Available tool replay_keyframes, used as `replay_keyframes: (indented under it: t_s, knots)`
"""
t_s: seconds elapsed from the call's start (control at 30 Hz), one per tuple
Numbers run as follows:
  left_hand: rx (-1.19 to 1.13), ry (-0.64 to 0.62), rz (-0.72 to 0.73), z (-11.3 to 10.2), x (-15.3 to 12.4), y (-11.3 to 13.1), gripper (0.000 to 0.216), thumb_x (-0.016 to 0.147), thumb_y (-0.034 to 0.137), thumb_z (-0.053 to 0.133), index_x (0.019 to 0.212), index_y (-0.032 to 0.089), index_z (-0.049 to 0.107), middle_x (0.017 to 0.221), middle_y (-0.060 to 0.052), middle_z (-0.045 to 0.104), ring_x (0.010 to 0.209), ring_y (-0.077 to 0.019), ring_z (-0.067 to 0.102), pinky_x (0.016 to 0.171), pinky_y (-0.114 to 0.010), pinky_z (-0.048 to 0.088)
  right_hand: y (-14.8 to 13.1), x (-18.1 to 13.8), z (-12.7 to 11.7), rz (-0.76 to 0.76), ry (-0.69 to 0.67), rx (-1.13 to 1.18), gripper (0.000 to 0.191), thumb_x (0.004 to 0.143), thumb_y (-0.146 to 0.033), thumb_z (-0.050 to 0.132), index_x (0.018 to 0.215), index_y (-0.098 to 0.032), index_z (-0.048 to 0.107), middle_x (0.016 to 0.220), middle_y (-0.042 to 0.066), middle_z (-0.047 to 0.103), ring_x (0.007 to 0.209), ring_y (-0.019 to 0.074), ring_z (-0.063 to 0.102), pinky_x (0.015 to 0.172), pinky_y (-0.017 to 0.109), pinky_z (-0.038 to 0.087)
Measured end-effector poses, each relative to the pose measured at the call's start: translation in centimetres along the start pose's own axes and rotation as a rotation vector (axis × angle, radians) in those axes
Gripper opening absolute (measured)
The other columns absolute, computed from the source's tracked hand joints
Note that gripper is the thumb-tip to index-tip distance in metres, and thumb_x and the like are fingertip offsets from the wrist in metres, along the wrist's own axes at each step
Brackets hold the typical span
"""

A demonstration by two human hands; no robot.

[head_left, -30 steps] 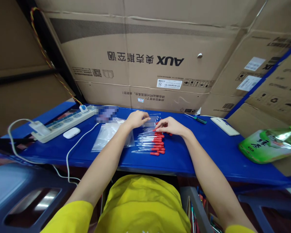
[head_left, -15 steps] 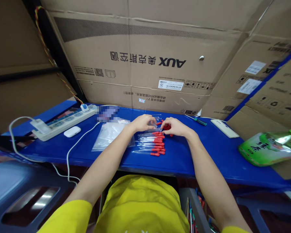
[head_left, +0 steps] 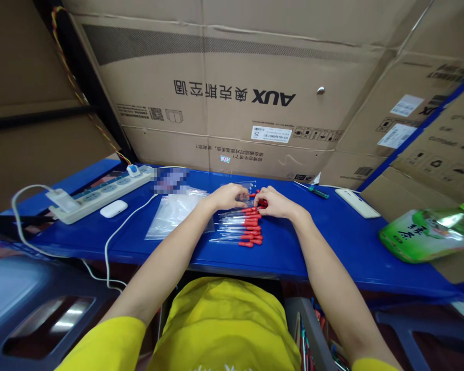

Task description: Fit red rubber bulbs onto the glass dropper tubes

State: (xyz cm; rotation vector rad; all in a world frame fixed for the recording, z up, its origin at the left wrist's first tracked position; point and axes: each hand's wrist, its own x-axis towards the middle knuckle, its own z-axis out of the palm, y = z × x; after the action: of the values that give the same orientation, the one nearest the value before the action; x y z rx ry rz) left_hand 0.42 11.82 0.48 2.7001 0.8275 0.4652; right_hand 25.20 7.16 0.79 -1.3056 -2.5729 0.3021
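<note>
While the dropper row [head_left: 242, 226] is lying on the blue counter [head_left: 332, 247], long axes running 9 to 3 o'clock, the left hand [head_left: 226, 196] is pinching a glass stem [head_left: 243, 197] and the right hand [head_left: 276, 202] a red bulb [head_left: 260, 204] at its 12 o'clock end.

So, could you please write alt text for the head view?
A person's left hand and right hand sit close together at the far end of a row of clear pipettes with red rubber bulbs on a blue table. Clear plastic bags and a white power strip lie to the left; brown cardboard boxes stand behind.
</note>
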Motion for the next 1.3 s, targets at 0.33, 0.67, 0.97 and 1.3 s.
replay_keyframes:
  t_s: [0.33, 0.67, 0.97, 1.3]
  knots:
    - [-0.020, 0.014, -0.002, -0.3, -0.1, 0.2, 0.033, 0.093, 0.046, 0.073, 0.110, 0.018, 0.077, 0.099, -0.006, 0.077, 0.085, -0.0183, 0.068, 0.075, -0.026, 0.046, 0.0, 0.8, 0.4, 0.019, 0.049, -0.035, 0.006, 0.085, -0.019, 0.080, 0.090, -0.021, 0.078, 0.093, 0.005, 0.069, 0.098, 0.0241, 0.058, 0.086, 0.033, 0.043]
    - [-0.039, 0.011, -0.037, 0.0, -0.1, 0.0, 0.033, 0.090, 0.043, 0.075, 0.111, 0.018, 0.079, 0.098, -0.005, 0.078, 0.083, -0.0179, 0.068, 0.073, -0.026, 0.045, 0.0, 1.0, 0.4, -0.019, 0.052, -0.026, 0.009, 0.087, -0.018, 0.078, 0.095, -0.021, 0.079, 0.092, 0.004, 0.068, 0.094, 0.0223, 0.057, 0.084, 0.031, 0.040]
    - [-0.043, 0.015, -0.029, -0.2, -0.2, -0.3, 0.041, 0.087, 0.048, 0.078, 0.115, 0.019, 0.077, 0.102, -0.005, 0.077, 0.089, -0.0192, 0.068, 0.077, -0.026, 0.046, -0.3, 1.3, 0.7, 0.010, 0.072, -0.078, 0.002, 0.086, -0.019, 0.077, 0.088, -0.020, 0.077, 0.085, 0.003, 0.066, 0.086, 0.0210, 0.054, 0.077, 0.030, 0.037]
    - [0.035, 0.055, -0.036, 0.0, -0.2, -0.6, 0.034, 0.094, 0.042, 0.071, 0.117, 0.016, 0.075, 0.104, -0.008, 0.073, 0.097, -0.0230, 0.067, 0.087, -0.031, 0.048, -0.6, 1.1, 0.2, 0.030, 0.158, -0.070, 0.003, 0.088, -0.018, 0.073, 0.087, -0.019, 0.075, 0.087, 0.005, 0.069, 0.086, 0.0215, 0.056, 0.078, 0.031, 0.038]
